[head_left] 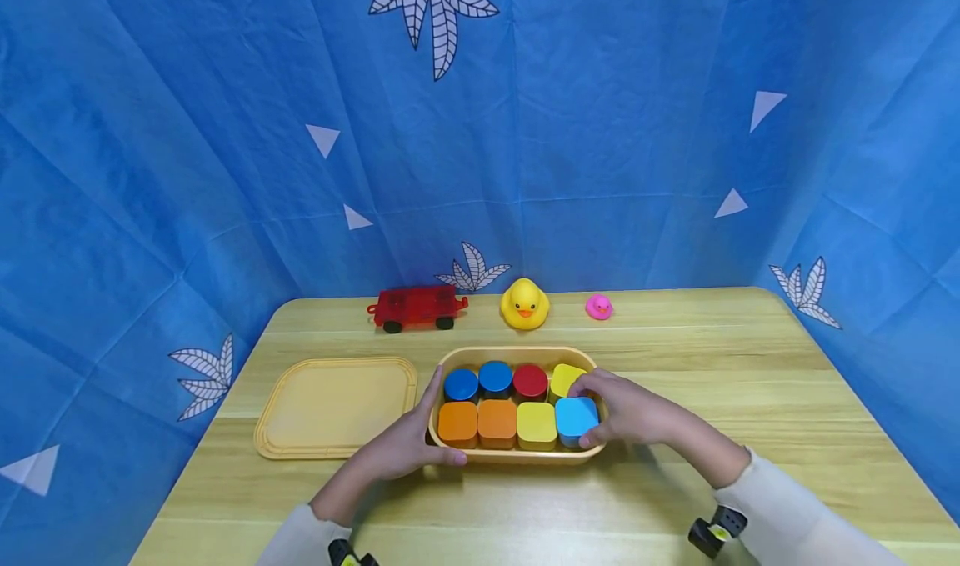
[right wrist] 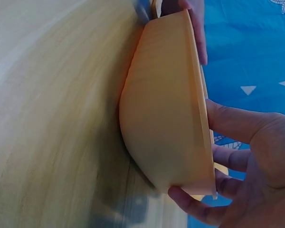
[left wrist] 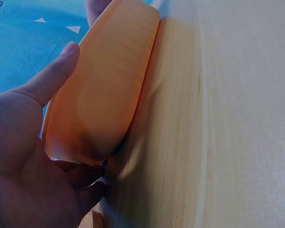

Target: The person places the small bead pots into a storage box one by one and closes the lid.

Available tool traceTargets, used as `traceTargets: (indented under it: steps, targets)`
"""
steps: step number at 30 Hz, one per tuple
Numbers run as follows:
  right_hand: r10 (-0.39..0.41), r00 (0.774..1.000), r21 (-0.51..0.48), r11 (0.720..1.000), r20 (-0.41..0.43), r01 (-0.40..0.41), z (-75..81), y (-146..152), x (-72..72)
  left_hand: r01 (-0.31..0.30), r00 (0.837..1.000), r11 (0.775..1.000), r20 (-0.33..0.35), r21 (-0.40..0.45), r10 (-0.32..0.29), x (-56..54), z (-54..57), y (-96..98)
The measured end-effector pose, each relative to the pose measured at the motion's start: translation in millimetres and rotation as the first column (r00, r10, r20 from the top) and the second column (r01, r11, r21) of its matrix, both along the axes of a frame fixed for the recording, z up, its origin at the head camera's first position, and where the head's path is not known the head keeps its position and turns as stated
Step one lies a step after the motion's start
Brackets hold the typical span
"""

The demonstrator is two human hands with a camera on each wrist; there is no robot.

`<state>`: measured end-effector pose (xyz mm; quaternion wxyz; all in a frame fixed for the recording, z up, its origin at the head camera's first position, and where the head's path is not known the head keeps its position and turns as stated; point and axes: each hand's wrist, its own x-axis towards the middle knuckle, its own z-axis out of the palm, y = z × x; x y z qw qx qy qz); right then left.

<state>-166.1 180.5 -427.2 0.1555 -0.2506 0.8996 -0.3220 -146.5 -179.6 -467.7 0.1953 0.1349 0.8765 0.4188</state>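
A tan plastic tub rests on the table, holding two rows of coloured blocks. My left hand grips its left end, thumb along the front rim and fingers round the end; the left wrist view shows the thumb over the rim of the tub. At the right end, my right hand pinches a light-blue square block between thumb and index finger, inside the tub. One finger of that hand lies against the outer wall in the right wrist view. Beside the index finger is a yellow block, partly hidden.
Left of the tub lies a flat tan lid. Along the back edge stand a red toy wagon, a yellow rubber duck and a small pink duck. A blue cloth hangs behind and at the sides of the table.
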Motion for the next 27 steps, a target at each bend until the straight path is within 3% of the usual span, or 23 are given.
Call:
traceTargets:
  steps: [12,18,27]
  targets:
    - [0.017,0.999,-0.006,1.000,0.029,-0.017,0.1,0.2,-3.4,-0.004,1.000,1.000,0.004,-0.004,0.004,-0.3,-1.8,-0.3]
    - [0.040,0.999,-0.016,0.999,0.008,-0.040,-1.8,1.9,-4.5,0.001,1.000,1.000,0.006,-0.004,-0.001,-0.3,-2.8,-0.6]
    - [0.008,0.999,-0.027,1.000,-0.035,-0.009,-4.8,2.0,-0.8,0.005,1.000,1.000,0.000,-0.006,-0.005,-0.1,-1.4,0.2]
